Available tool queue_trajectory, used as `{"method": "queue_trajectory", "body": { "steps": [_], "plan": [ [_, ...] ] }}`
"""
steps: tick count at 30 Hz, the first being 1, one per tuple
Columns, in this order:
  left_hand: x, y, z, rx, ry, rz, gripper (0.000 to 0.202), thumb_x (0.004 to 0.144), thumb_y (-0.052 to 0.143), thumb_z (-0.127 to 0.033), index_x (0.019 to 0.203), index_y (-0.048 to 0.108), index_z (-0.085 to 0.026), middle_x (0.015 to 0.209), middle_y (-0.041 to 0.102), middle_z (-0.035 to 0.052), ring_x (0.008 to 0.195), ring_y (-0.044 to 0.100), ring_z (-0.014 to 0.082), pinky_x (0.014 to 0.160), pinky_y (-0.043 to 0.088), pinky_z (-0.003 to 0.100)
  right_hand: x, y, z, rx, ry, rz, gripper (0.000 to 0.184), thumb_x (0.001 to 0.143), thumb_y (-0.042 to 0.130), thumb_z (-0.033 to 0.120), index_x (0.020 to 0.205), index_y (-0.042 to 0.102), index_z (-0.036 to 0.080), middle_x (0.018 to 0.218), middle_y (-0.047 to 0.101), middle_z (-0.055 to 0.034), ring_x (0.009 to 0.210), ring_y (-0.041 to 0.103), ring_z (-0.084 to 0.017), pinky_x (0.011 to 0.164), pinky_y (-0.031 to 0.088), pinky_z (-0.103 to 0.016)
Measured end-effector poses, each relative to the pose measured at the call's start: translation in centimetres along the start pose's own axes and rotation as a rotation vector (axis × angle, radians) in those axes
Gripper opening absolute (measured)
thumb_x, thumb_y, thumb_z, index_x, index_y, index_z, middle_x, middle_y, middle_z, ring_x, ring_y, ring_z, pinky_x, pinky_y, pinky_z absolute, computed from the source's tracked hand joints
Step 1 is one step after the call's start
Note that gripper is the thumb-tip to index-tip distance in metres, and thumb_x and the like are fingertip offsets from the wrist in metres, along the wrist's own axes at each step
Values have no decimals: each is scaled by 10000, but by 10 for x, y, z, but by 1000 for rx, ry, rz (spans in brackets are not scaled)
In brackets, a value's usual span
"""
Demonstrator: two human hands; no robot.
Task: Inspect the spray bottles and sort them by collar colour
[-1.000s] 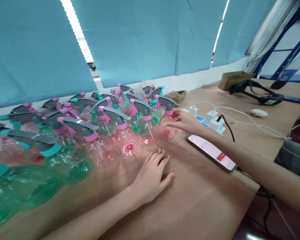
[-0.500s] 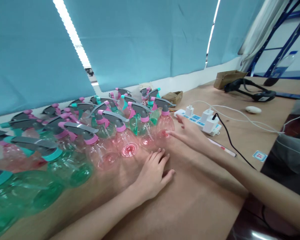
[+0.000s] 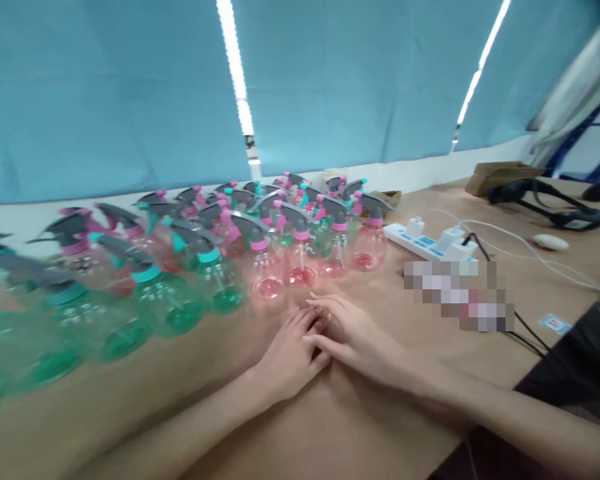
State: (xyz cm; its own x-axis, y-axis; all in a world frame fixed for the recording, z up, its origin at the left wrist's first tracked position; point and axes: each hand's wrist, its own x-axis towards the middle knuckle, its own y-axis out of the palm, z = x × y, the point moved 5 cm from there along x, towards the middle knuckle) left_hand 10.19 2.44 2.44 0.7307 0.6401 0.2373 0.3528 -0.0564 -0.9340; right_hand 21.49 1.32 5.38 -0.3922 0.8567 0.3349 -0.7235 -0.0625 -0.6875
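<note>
Okay, both hands empty: left hand [image 3: 290, 353] palm-down on the table [image 3: 290, 443], fingers loosely spread; right hand [image 3: 360, 343] half open, its fingers meeting or overlapping the left's, exact contact hard to tell. Spray bottles stand in packed rows ahead, toward the blue curtain [image 3: 320, 87]. Nearest to the fingertips is a pink bottle [image 3: 303, 260], just beyond them, no clear touch; another pink bottle [image 3: 267, 270] is beside it on the left, then a green bottle [image 3: 223, 287]. Far-left ones blurred.

Handling, my judgement: while resting, keep fingers low and short of the bases, since a nudge could pass down the row. For any grip, part the hands first, else they'd get in each other's way. Round body looks smooth and thin-walled, so wrap it lightly or take it under the collar; avoid the trigger, which could tip or twist the bottle. Triggers overlap in view, so lift straight and slow, to avoid snagging. Keep the right forearm off the power strip [image 3: 429, 248] and white cable [image 3: 523, 250].
</note>
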Motion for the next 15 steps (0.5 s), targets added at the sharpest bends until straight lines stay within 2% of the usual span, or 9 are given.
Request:
{"method": "queue_trajectory", "body": {
  "steps": [4,10,15],
  "plan": [
    [-72,-26,20,48,-147,-34,389,946,508,-314,1319,502,-202,1405,490,117,1312,418,301,1051,366,495,25,44,39,31,-111,146,252,882,589,293,1117,575,201,1203,615,-92,1162,554,-221,972,472,-389],
    [-193,-65,46,123,-389,-86,420,958,495,-355,1337,486,-174,1419,477,142,1303,435,306,1058,359,497,58,127,102,100,-274,305,411,883,583,385,1247,520,205,1277,590,-116,1210,541,-247,1022,438,-463],
    [-279,-98,63,200,-562,-128,413,961,471,-410,1289,545,-170,1413,490,124,1310,429,295,1083,334,471,79,185,155,202,-383,375,369,891,576,391,1213,551,213,1262,605,-91,1202,550,-221,1029,436,-433]
  ]
}}
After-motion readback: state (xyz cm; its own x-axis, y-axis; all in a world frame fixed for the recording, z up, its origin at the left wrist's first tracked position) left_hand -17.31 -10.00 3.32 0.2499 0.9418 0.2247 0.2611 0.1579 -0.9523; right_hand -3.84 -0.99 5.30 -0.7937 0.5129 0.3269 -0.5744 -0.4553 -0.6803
